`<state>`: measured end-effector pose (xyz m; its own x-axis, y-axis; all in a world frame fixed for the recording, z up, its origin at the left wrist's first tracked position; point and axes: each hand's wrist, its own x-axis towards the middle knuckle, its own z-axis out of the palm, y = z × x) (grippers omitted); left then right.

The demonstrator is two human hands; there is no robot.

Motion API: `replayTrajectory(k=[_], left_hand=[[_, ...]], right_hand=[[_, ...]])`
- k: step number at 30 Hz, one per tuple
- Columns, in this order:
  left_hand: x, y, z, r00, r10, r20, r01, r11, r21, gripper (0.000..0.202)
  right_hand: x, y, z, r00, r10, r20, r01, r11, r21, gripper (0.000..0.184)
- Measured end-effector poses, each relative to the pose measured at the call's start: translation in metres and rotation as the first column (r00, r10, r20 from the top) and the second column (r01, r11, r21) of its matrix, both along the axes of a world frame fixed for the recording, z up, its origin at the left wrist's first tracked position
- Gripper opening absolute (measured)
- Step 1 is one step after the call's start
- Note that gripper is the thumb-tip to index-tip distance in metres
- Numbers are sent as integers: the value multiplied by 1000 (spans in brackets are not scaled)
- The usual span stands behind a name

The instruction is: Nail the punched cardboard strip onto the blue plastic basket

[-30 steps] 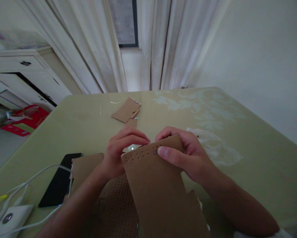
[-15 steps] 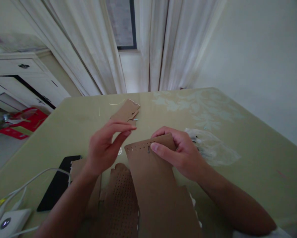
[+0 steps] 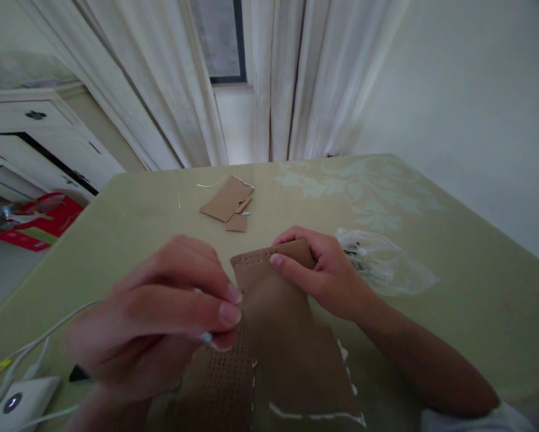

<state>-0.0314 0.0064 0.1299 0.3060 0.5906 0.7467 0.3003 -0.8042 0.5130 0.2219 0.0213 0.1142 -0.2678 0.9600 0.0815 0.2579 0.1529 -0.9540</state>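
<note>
My right hand (image 3: 321,264) grips the top right corner of a brown cardboard piece (image 3: 278,312), thumb on the front, other fingers behind. Rows of small holes run along that piece's top edge, and its lower right edges are torn and whitish. My left hand (image 3: 170,312) is raised close to the camera at the cardboard's left, fingertips pinched together. A tiny pale blue bit (image 3: 207,338) shows under the pinch; what it belongs to is unclear. Below the left hand lies a second cardboard piece (image 3: 224,372) covered in rows of holes, partly hidden.
Cardboard scraps (image 3: 228,198) lie farther back on the table (image 3: 161,222). A clear plastic bag (image 3: 386,264) sits right of my right hand. At the lower left are a white device (image 3: 24,402) with cables and a black flat object (image 3: 78,373), mostly hidden.
My left hand has come nearer the camera and lower, its fingertips now pinched, covering most of the black object. The held cardboard has shifted slightly, its torn lower edge now showing.
</note>
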Motion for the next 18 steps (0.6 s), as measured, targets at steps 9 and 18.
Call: replayTrajectory(k=[9, 18], left_hand=[[-89, 109, -64, 497, -134, -857, -640, 610, -466, 13], [-95, 124, -100, 454, -206, -867, -679, 549, -486, 7]], right_hand=[[10, -3, 11, 985, -58, -164, 59, 998, -2, 25], [10, -3, 11, 984, -49, -170, 48, 999, -8, 24]])
